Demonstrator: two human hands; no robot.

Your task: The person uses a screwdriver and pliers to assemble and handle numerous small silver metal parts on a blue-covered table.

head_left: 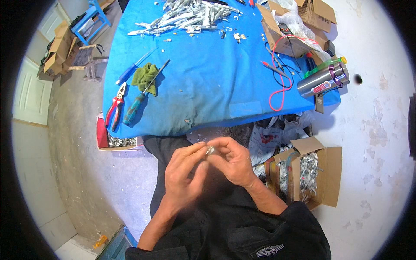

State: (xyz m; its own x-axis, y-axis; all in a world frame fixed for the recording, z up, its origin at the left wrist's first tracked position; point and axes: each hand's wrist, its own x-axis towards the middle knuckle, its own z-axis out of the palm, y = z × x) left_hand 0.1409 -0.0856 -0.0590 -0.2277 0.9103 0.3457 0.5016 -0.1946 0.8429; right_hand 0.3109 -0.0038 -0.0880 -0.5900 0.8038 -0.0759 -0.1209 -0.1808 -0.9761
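My left hand [182, 171] and my right hand [234, 161] meet above my lap, just off the near edge of the table. Between their fingertips is a small shiny, whitish piece [210, 150], mostly covered by the fingers, so its exact kind does not show. Both hands are closed in a pinch around it. Beyond them, on the blue cloth [208, 86], lie pliers with red handles [115, 108], a teal-handled screwdriver [135, 108], a blue-handled screwdriver [128, 73] and a crumpled green rag [145, 78].
Silvery metal parts [186, 17] are heaped at the table's far side. At right stand a steel flask [323, 80], red and black test leads [284, 82] and a cardboard box [294, 45]. Below are an open carton of metal scraps [331, 177] and a box of small parts [100, 132].
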